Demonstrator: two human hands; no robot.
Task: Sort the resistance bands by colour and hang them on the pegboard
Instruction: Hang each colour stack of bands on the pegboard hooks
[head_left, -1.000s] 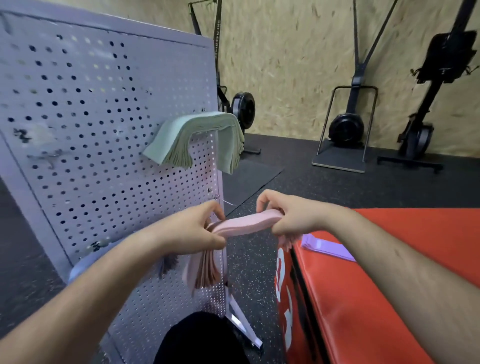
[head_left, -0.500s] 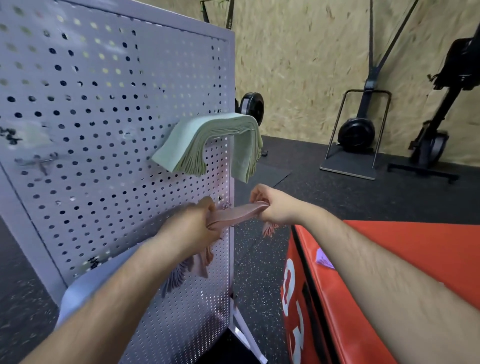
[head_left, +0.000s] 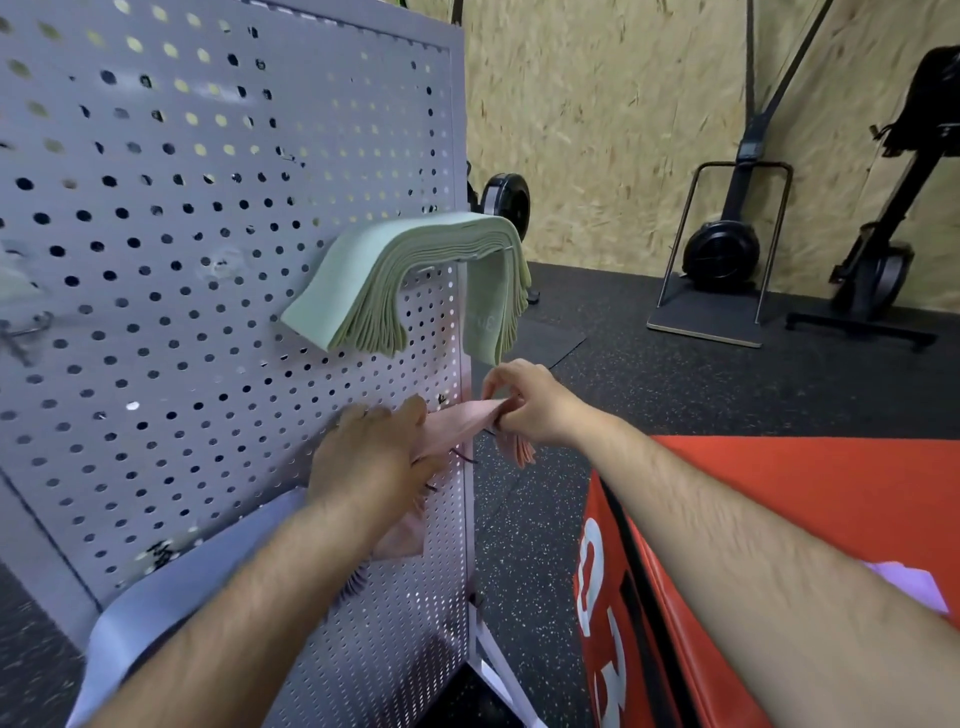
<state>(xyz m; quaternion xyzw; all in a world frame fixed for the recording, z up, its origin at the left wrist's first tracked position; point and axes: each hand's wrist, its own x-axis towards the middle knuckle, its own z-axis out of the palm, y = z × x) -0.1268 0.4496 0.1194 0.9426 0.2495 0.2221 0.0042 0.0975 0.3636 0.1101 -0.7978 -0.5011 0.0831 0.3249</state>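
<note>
The left hand (head_left: 374, 457) and right hand (head_left: 530, 405) each grip an end of the pink resistance bands (head_left: 457, 423) at the pegboard (head_left: 208, 208)'s right edge, below the hung green bands (head_left: 415, 254). It seems best to hold the stack level and seat its middle so both ends hang evenly.

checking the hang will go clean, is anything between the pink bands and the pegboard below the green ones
The left hand and right hand hold the pink bands at the pegboard edge, clear below the green bands. Nothing visible blocks them, though the left hand hides that spot.
</note>
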